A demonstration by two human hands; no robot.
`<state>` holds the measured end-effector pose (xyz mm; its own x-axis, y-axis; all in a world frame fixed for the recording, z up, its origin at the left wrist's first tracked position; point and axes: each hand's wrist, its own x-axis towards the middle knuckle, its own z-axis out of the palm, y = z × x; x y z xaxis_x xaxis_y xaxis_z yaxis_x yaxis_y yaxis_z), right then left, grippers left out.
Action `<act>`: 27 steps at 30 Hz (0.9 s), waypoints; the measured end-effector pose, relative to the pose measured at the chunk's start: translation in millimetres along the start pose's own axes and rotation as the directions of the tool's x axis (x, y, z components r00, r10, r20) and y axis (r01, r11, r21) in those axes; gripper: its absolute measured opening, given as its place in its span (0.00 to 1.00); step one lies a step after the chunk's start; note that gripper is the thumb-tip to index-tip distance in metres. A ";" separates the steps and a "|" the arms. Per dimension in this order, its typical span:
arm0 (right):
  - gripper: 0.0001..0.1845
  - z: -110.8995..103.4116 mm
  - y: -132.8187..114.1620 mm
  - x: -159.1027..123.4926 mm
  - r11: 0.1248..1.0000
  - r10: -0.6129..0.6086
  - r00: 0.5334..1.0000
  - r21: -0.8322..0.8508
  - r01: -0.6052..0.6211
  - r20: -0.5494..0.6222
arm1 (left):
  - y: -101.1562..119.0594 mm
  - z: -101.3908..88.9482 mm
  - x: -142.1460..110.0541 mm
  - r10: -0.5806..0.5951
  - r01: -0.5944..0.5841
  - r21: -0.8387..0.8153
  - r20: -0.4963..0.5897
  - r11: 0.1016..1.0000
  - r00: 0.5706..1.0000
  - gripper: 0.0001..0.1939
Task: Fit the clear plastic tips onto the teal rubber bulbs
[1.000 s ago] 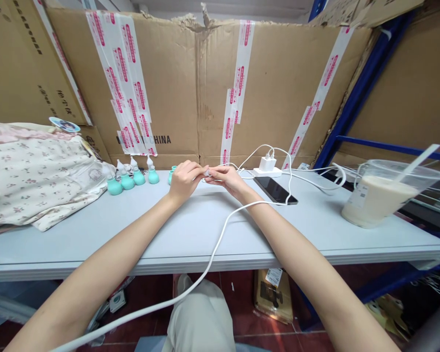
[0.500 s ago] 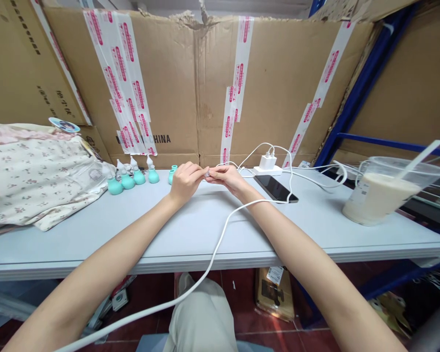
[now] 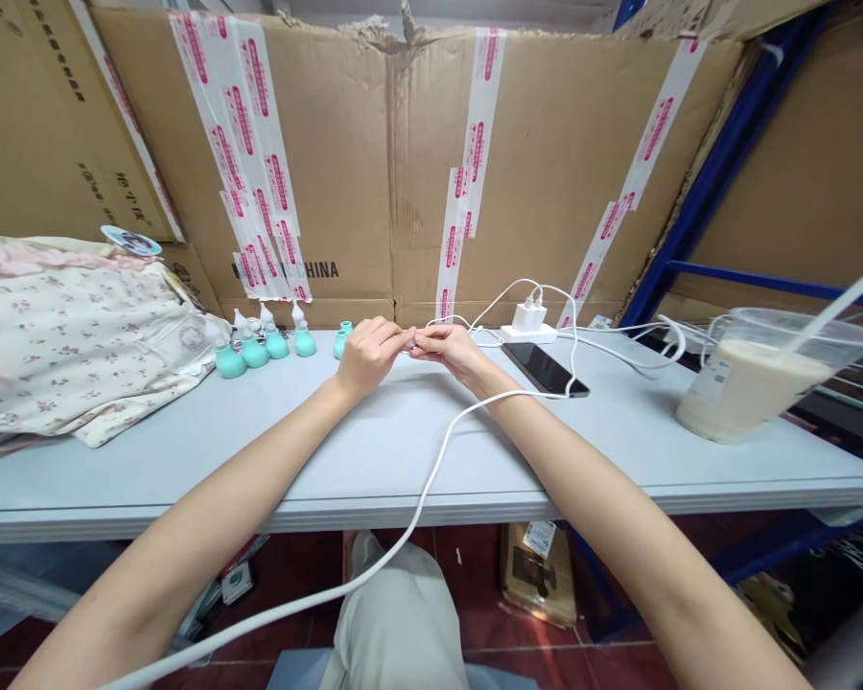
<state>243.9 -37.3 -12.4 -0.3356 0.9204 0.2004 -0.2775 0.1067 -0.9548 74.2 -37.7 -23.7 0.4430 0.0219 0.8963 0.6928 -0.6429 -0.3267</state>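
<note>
My left hand (image 3: pixel 374 355) and my right hand (image 3: pixel 449 347) meet over the middle of the table, fingertips pinched together. Between them is a small clear, whitish piece (image 3: pixel 411 343), mostly covered by the fingers, so its full shape is hidden. Just left of and behind my left hand stand teal rubber bulbs (image 3: pixel 340 345) with no tips showing, partly hidden. Farther left, several teal bulbs with clear pointed nozzles (image 3: pixel 304 342) stand upright in a row.
A white cable (image 3: pixel 431 470) runs across in front of my right forearm. Right of my hands lie a black phone (image 3: pixel 545 370) and a white charger on a power strip (image 3: pixel 528 333). A drink cup (image 3: pixel 734 388) stands far right, flowered cloth (image 3: pixel 86 335) far left. Cardboard (image 3: pixel 345 172) walls the back.
My fingertips have shifted slightly around the small clear piece, both hands still pinching together. The view has moved a little; the things on the table stay put.
</note>
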 end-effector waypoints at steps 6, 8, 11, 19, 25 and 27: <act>0.19 6.2 -7.3 -2.3 0.996 -0.084 0.996 0.023 0.084 -0.005 | 0.2 -1.2 8.1 -0.301 0.287 -0.241 -0.024 0.927 0.953 0.12; 0.19 4.7 -7.6 -2.7 0.998 -0.061 0.998 0.018 0.060 0.022 | 0.7 -1.2 8.2 -0.320 0.304 -0.257 -0.019 0.917 0.947 0.12; 0.19 -0.7 -7.1 -2.9 1.000 -0.016 0.997 0.012 0.016 0.072 | 1.9 -0.7 6.3 -0.276 0.268 -0.214 -0.008 0.939 0.961 0.13; 0.18 -14.5 -14.0 -3.5 0.996 0.022 0.986 -0.093 -0.007 0.165 | 8.8 -3.3 8.1 -0.086 0.081 -0.090 -0.054 0.993 0.995 0.13; 0.18 -15.0 -17.0 -7.0 0.993 0.041 0.984 -0.116 -0.021 0.176 | 7.9 -3.1 6.1 -0.012 0.012 -0.066 -0.002 0.998 1.000 0.12; 0.18 -14.7 -16.8 -7.3 0.994 0.044 0.983 -0.111 -0.025 0.177 | 7.4 -2.8 5.2 -0.007 0.007 -0.068 -0.001 0.998 1.000 0.12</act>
<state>264.2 -40.3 -1.0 -0.5017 0.8431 0.1937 -0.1675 0.1250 -0.9779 80.1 -44.5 -20.6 0.4376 0.0256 0.8988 0.6558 -0.6930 -0.2996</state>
